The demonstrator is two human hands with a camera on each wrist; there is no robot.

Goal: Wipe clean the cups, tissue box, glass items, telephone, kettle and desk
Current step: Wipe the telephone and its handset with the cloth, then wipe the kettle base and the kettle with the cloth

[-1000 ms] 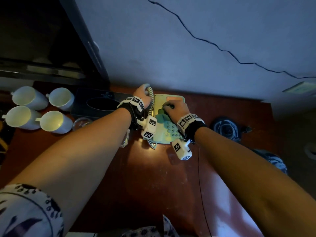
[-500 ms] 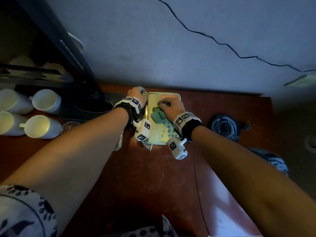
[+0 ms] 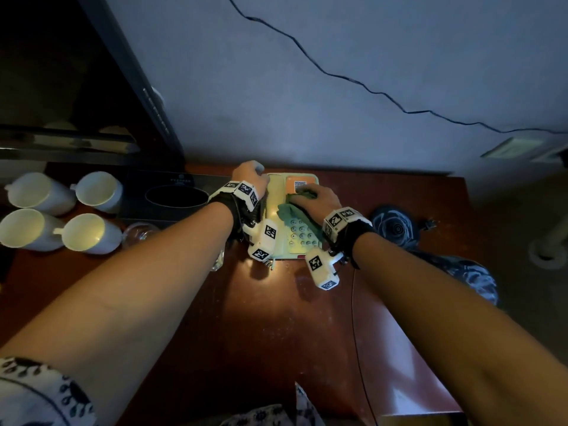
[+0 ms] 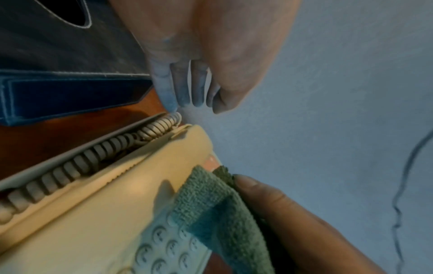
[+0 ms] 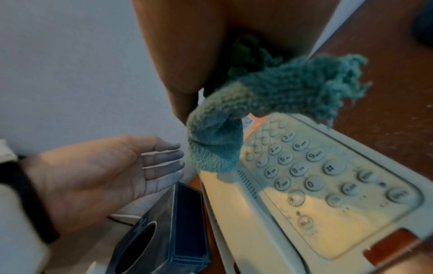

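Now the telephone (image 3: 290, 238) is getting its wipe, sitting at the back of the counter (image 3: 276, 333) against the wall. The right hand (image 3: 319, 199) is gripping a green cloth (image 3: 292, 210) and pressing it over the top of the keypad. The left hand (image 5: 112, 166) is hovering beside it, fingers straight, holding nothing. Next the cloth probably needs working down between the dusty keys. Four cups (image 3: 83, 233) are lying on their sides, apparently empty; the dark tissue box (image 3: 172, 192) shows no tissue in its slot.
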